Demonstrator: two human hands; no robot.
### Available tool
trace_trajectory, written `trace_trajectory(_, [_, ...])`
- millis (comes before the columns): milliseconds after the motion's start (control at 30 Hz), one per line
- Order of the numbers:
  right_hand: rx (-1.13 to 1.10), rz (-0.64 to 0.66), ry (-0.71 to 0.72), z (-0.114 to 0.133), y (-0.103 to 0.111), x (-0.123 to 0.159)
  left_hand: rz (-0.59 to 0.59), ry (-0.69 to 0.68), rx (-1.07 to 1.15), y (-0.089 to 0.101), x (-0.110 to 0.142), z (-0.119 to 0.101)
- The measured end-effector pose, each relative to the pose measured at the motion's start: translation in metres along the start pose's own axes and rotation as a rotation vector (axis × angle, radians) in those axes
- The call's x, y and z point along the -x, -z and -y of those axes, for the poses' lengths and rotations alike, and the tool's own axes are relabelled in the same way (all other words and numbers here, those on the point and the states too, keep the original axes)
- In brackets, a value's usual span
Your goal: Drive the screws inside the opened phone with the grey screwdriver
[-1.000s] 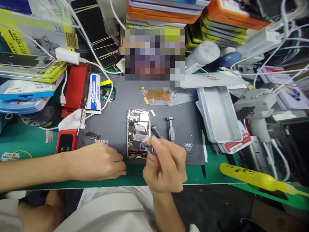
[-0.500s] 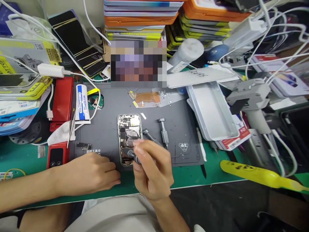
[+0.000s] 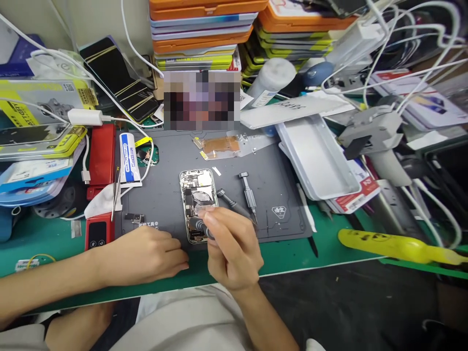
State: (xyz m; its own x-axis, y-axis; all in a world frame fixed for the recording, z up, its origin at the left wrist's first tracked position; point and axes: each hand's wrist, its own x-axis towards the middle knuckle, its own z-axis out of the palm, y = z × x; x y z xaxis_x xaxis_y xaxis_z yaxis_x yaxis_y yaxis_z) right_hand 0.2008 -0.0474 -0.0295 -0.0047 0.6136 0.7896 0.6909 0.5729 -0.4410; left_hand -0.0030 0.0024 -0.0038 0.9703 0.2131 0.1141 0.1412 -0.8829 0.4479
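Observation:
My right hand (image 3: 236,248) is closed in a pinch on a dark grey screwdriver (image 3: 198,224), which overlaps the lower part of an opened phone (image 3: 200,195). Its tip is hidden from view. The phone lies face up, its inner boards and a dark torn-looking patch exposed. Left of the phone's lower end, my left hand (image 3: 153,256) rests as a loose fist at the mat's front edge; its palm side is hidden. Two more screwdrivers lie right of the phone: a grey one (image 3: 247,191) and another (image 3: 227,197) partly behind my right fingers.
Under the phone is a dark grey mat (image 3: 164,161). A small black-and-silver part (image 3: 134,218), tweezers (image 3: 116,192) and a white-blue tube (image 3: 128,158) lie at left. A shallow grey tray (image 3: 318,161) and a yellow tool (image 3: 395,246) lie at right. Stacked boxes (image 3: 204,29) stand behind.
The whole view has shifted slightly. My right hand still grips the screwdriver over the phone's lower part, and my left fist stays beside it.

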Motion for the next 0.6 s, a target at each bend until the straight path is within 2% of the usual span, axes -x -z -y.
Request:
trace_trajectory(100, [0.044,-0.008,0.011,0.0006,-0.0008,0.0004,0.014,-0.007,-0.019,0.0009,0.0001,0.0006])
trace_trajectory(233, [0.054,-0.019,0.023,-0.0014,-0.0016,0.0027,-0.044,-0.019,-0.036,0.0001,0.0008,0.0016])
trace_trajectory(600, [0.042,-0.030,-0.003,-0.0033,-0.0047,0.0059,-0.035,-0.015,-0.018,-0.0041,0.0030,0.0028])
